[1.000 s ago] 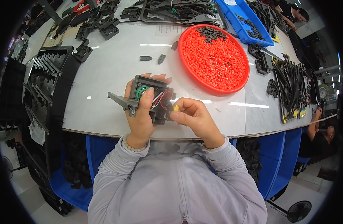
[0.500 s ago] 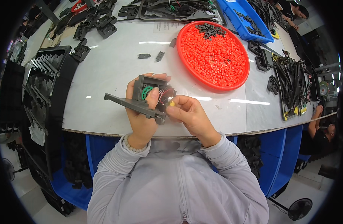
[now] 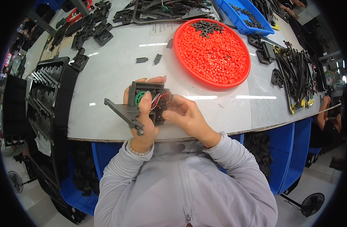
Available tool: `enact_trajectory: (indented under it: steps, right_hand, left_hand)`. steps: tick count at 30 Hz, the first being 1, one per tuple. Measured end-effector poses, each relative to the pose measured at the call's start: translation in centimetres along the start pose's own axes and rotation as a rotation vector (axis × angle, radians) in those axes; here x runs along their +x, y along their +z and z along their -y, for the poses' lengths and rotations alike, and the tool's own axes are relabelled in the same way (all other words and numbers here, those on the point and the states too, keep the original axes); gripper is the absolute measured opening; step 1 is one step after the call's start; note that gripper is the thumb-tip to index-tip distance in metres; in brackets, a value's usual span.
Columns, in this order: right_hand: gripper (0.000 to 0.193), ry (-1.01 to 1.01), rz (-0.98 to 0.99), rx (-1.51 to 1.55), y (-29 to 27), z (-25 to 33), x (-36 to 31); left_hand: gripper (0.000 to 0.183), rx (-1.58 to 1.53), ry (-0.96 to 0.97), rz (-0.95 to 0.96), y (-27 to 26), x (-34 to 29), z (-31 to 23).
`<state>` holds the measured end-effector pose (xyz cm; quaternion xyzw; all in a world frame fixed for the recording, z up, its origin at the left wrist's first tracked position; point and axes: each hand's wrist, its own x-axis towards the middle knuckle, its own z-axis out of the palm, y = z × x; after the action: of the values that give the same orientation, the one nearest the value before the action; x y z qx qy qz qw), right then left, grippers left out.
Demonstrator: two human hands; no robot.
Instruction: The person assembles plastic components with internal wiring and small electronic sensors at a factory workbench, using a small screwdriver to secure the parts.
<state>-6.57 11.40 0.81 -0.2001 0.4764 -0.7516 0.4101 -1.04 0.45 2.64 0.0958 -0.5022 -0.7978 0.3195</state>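
Note:
A dark grey plastic housing (image 3: 143,86) is gripped in my left hand (image 3: 145,123), whose thumb presses inside it beside a green ring-shaped part (image 3: 138,99). Red and white wires (image 3: 156,100) run across the open inside. A long grey arm or flap (image 3: 120,112) sticks out from the housing to the left. The fingers of my right hand (image 3: 190,119) close on the housing's right edge, the thumb low and the index finger above. Whatever small thing may lie between those fingertips is hidden.
Beyond my hands stands a red round tray (image 3: 215,56) of small red pieces, some black parts on top. Two small grey pieces, one a clip-like part (image 3: 142,59), lie left of it. A blue bin (image 3: 245,19), a pile of black strips (image 3: 296,79) and a black rack (image 3: 48,109) surround the table.
The housing has turned in my left hand, with its flap swung lower, and its wires show more openly. A yellow bit seen at my right fingertips before no longer shows. The whole view has shifted slightly.

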Motion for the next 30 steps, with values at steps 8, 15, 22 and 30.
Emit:
enact_trajectory:
  steps: [8,15,22,30]
  right_hand:
    - [0.035,-0.116,-0.040,0.013,0.3,-0.9,0.0]
    - [0.047,-0.219,-0.118,-0.372,-1.2,1.0,0.0]
    - [0.027,-0.747,-0.263,-0.930,-1.7,3.2,-0.1]
    - [0.025,-0.708,-0.231,-0.880,-2.5,3.3,-0.4]
  left_hand:
    - [0.036,-0.040,-0.003,-0.011,0.1,0.1,0.4]
    - [0.035,-0.096,-0.061,-0.014,0.4,0.4,0.1]
    - [0.036,-0.078,-0.061,0.017,0.9,0.2,0.9]
    - [0.035,-0.061,-0.095,-0.003,1.0,0.3,1.7]
